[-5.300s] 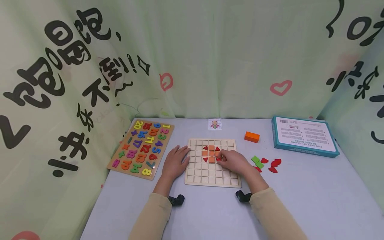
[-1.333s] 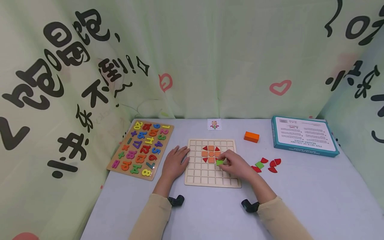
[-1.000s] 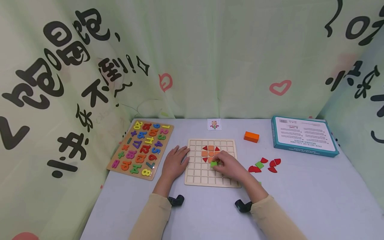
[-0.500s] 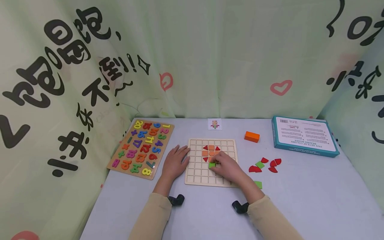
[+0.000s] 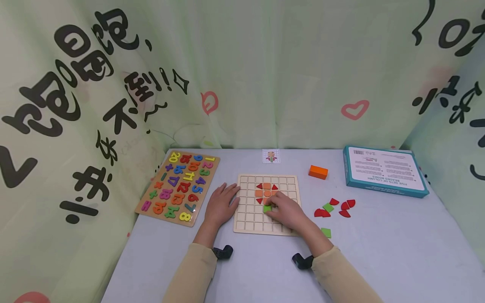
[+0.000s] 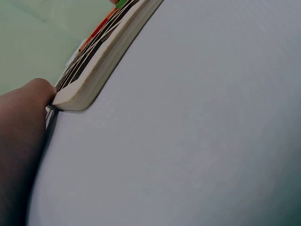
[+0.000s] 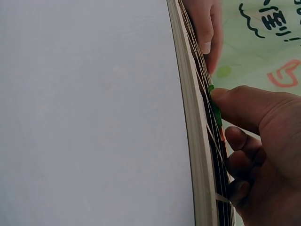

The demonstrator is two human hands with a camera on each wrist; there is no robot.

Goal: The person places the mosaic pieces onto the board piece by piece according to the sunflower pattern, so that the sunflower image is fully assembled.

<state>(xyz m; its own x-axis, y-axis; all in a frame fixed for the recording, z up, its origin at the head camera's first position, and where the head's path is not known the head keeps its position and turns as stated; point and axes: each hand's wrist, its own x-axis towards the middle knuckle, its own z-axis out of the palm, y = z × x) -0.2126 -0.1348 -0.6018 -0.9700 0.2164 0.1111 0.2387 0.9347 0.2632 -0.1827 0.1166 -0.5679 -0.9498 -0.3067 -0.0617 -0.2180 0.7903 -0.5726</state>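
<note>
My right hand point(image 5: 286, 210) is over the wooden grid board point(image 5: 250, 223), thumb and fingers pinching a green square tile point(image 5: 267, 209) in the cell just below the orange pieces. In the right wrist view the thumb lies on this green tile point(image 7: 215, 106), with other fingers curled close to the board. Above it sit orange squares point(image 5: 267, 186) around an orange circle point(image 5: 267, 193), with red triangles point(image 5: 259, 201) at the corners; my right hand hides the lower right part. My left hand point(image 5: 222, 206) rests flat with its fingertips at the board's left edge.
Right of the board lie several red pieces point(image 5: 347, 205), a green square point(image 5: 328, 207) and another green square point(image 5: 326, 232). Behind are a small pattern card point(image 5: 271, 156), an orange block point(image 5: 318, 172) and a teal box point(image 5: 386, 171). A number board point(image 5: 178, 187) lies at left.
My right hand has left a red triangle, taken a green square from the pile and brought it left, down into the cell below the orange column. The left hand stays put.
</note>
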